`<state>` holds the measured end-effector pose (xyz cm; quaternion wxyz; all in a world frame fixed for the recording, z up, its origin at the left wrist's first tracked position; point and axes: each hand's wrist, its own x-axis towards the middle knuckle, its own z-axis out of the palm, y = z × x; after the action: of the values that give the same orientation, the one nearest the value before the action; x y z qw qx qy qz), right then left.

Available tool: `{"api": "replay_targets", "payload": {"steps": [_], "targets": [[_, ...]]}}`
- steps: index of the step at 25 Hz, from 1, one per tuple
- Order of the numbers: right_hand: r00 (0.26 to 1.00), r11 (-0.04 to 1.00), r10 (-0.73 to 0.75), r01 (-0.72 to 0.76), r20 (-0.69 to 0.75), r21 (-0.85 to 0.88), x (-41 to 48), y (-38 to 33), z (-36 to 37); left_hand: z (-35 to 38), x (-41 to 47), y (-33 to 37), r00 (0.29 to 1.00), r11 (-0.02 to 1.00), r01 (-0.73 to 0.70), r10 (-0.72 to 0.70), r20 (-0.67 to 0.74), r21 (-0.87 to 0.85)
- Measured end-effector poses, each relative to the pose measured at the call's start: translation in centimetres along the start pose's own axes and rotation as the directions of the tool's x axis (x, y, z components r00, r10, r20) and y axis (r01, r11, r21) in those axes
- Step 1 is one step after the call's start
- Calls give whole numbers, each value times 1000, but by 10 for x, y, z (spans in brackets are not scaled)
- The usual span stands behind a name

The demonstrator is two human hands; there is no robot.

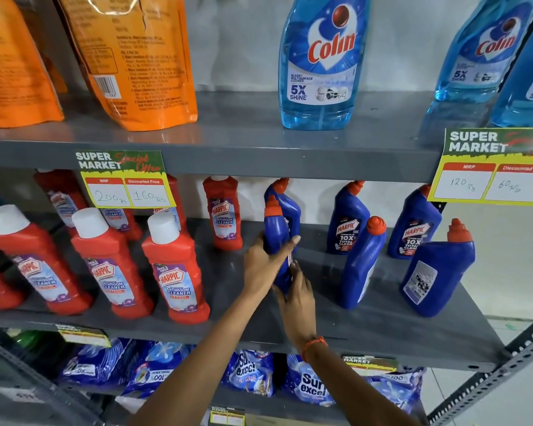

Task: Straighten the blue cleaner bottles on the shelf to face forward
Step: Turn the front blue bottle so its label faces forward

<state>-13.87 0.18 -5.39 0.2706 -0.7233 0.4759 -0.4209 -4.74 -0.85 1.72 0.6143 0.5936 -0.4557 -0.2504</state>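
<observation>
Together, left hand and right hand clasp blue bottle.

Held bottle label hidden by hands.

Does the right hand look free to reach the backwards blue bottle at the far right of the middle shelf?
Probably not yet: the right hand and left hand both grip a blue bottle. The path looks mostly open, though a sideways blue bottle stands between it and the backwards bottle.
</observation>
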Motion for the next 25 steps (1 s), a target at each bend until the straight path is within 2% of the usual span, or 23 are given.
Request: {"api": "replay_targets", "payload": {"steps": [4, 5, 8, 11, 13, 17, 25], "targets": [[1000, 999, -27, 28, -4, 21, -1, 5, 2, -2, 11, -4, 999, 982, -48, 50, -7, 183], [1000, 999, -28, 28, -9, 34, -1, 9, -1, -5, 13, -6, 1000, 987, -25, 27, -13, 160], [999, 991, 22, -27, 41, 134, 11, 21, -13, -19, 22, -11, 997, 993, 76, -74, 26, -90], [961, 944, 120, -188, 251, 269, 31, 26, -24, -26, 25, -11, 985, 973, 120, -92, 147, -199], [934, 929, 151, -245, 323, 276, 40, 27, -26, -27, 25, -10, 974, 965, 145, -100, 206, -219], [938, 913, 177, -270, 299, 305, 44, 31, -21, -34, 27, -13, 959, 946, 184, -113, 261, -268], [954, 900, 175, -255, 242, 354, 31, 30, -11, -47, 24, -21, 948, 950, 149, -58, 313, -275]]}}
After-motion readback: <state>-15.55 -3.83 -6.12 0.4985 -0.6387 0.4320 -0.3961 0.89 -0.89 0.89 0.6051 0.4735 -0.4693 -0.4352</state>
